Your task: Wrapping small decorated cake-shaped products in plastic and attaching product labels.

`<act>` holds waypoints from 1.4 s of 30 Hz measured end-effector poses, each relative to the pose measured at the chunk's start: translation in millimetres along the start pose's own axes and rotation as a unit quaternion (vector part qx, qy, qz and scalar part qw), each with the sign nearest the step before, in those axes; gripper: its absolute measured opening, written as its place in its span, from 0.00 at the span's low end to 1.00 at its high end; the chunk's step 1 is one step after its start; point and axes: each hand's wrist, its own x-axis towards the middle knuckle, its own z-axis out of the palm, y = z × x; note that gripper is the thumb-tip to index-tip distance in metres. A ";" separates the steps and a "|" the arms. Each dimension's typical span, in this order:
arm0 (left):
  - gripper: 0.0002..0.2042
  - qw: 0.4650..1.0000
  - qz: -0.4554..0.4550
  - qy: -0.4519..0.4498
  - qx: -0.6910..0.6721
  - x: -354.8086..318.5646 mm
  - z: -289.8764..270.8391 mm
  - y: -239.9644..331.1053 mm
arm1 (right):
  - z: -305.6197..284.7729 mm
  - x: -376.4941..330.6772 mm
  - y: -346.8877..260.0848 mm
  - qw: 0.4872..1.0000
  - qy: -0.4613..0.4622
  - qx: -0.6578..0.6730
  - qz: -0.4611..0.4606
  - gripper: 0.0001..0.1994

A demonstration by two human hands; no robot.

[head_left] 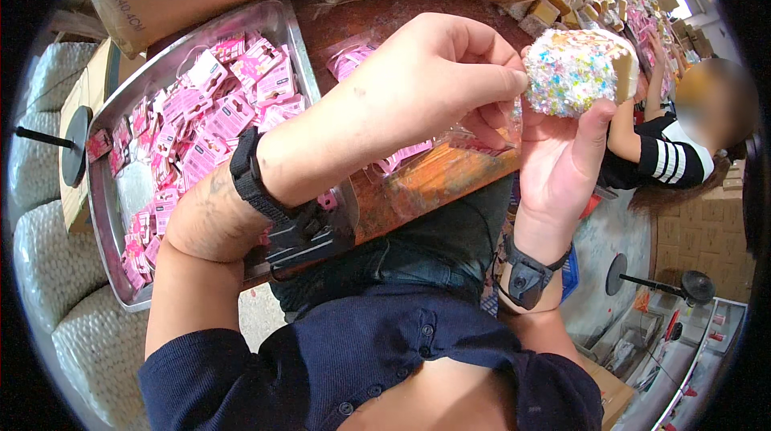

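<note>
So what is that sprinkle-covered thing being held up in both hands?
The sprinkle-covered block looks like a soft, rounded sponge-like piece. One face is thickly coated in pastel bits of pink, blue, yellow and white, and a plain tan side shows at its right. It is held up above the wooden table. The right hand props it from below, thumb up its side, while the left hand pinches its left edge.

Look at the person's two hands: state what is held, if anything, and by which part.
Both hands hold a sprinkle-covered squishy toy: the right hand cups its underside, and the left hand pinches its left edge.
</note>
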 end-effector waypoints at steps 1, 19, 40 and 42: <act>0.09 1.000 0.000 0.001 0.000 0.6 -0.8 -0.5 | -0.7 0.8 -0.5 1.000 0.008 -0.019 -0.009 0.34; 0.25 0.873 0.212 0.104 0.427 12.7 -9.1 -16.2 | -4.7 -4.6 -1.8 0.998 0.017 -0.014 0.067 0.35; 0.19 0.631 -0.016 -0.136 0.763 -10.9 -55.8 -15.8 | -170.4 -56.0 -88.7 0.908 0.079 -0.375 0.168 0.32; 0.16 0.620 -0.030 -0.131 0.773 -6.9 -57.1 -23.6 | -190.4 -66.7 -85.5 0.788 0.074 -0.585 0.178 0.36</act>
